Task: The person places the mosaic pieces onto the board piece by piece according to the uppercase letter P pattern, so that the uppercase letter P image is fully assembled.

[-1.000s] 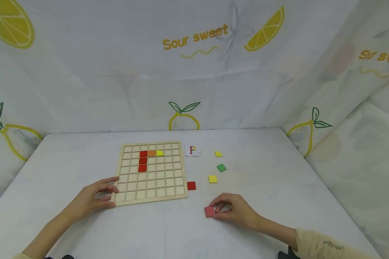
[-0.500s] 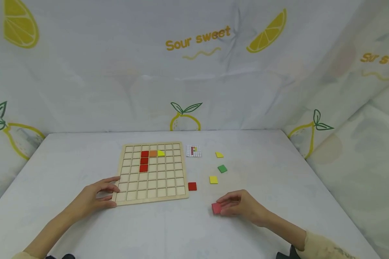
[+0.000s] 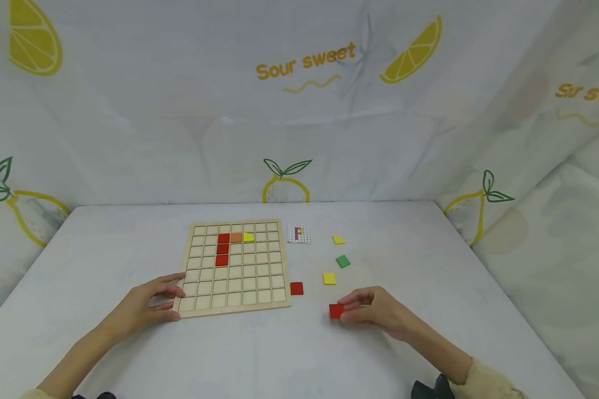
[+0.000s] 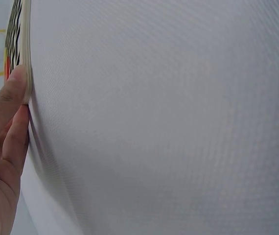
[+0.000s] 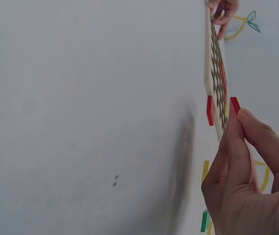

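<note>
A wooden grid board lies on the table, with three red tiles, an orange tile and a yellow rounded piece in its cells. The left hand holds the board's near-left corner; in the left wrist view the thumb lies against the board's edge. Between thumb and fingertips the right hand pinches a red square tile, lifted off the table to the board's right. In the right wrist view, this tile shows edge-on.
Beside the board's right edge lies another red tile. Farther right are a yellow square, a green tile and a yellow rounded piece. A small pattern card sits near the board's far-right corner.
The right hand has moved right and slightly away from the table's near edge, carrying the red tile, which has turned in the fingers. The left hand stays at the board; the view has shifted slightly.
</note>
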### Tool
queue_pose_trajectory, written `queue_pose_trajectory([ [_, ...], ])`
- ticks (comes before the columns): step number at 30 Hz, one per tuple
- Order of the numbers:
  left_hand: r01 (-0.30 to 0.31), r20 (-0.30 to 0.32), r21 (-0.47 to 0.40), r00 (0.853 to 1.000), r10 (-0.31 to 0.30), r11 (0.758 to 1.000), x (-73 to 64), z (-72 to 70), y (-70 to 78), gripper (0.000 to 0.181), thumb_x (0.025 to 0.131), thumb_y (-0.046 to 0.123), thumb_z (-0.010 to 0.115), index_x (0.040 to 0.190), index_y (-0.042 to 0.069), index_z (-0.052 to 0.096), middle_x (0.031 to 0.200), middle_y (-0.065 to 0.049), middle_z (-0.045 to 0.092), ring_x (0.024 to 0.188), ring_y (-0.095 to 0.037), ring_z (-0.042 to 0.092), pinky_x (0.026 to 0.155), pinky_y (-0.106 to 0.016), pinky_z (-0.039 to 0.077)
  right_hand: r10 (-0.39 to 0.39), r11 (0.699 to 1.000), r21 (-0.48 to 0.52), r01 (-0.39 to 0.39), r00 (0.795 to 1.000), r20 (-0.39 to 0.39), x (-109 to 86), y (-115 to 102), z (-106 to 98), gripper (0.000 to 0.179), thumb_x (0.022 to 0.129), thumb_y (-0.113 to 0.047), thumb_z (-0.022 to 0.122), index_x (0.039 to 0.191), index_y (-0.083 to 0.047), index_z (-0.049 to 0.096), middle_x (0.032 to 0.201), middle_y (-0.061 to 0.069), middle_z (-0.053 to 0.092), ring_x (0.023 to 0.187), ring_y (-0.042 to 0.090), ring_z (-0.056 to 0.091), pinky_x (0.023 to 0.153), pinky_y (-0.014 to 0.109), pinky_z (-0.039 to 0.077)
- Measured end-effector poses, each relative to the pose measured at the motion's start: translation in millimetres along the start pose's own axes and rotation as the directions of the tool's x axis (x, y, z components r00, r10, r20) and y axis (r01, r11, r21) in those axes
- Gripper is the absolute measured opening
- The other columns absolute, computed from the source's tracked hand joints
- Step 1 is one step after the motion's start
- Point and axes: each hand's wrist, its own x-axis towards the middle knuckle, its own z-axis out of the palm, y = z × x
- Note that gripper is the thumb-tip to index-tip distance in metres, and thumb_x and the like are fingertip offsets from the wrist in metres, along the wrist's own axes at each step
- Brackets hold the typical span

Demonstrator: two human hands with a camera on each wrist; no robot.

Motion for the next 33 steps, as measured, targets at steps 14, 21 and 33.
queue_pose_trajectory([
  [14, 0.004, 0.002, 0.029, 1.000, -0.004, 1.000, -2.0, 1.9, -0.4, 0.034, 0.072, 0.013, 0.082, 0.100, 0.005, 0.065, 0.138, -0.004, 0.050, 0.101, 0.005, 0.055, 0.079, -0.024, 0.059, -0.049, 0.999, 0.023, 0.048, 0.998, 0.038, 32.3, -24, 18, 0.028, 0.083, -0.005, 0.074, 0.109, 0.005, 0.066, 0.093, 0.008, 0.065, 0.088, 0.020, 0.062, 0.079, 0.027, 0.060],
  [21, 0.014, 0.005, 0.059, 1.000, -0.014, 0.998, 0.6, 0.3, 2.9, 0.035, 0.071, 0.013, 0.083, 0.100, 0.006, 0.065, 0.134, -0.027, 0.049, 0.102, 0.007, 0.054, 0.079, -0.023, 0.059, -0.058, 0.995, 0.082, 0.052, 0.996, 0.072, 51.1, -34, 25, 0.023, 0.084, -0.001, 0.072, 0.106, 0.004, 0.068, 0.091, 0.008, 0.063, 0.089, 0.021, 0.061, 0.080, 0.026, 0.059],
  [33, -0.007, -0.002, 0.051, 1.000, 0.007, 0.999, 0.0, -0.6, 0.9, 0.034, 0.072, 0.011, 0.082, 0.100, 0.006, 0.065, 0.136, -0.017, 0.050, 0.102, 0.010, 0.053, 0.079, -0.024, 0.059, -0.075, 0.994, 0.089, 0.068, 0.994, 0.081, 84.0, -51, 57, 0.029, 0.084, 0.002, 0.071, 0.112, 0.007, 0.065, 0.092, 0.007, 0.066, 0.084, 0.017, 0.064, 0.080, 0.026, 0.059],
])
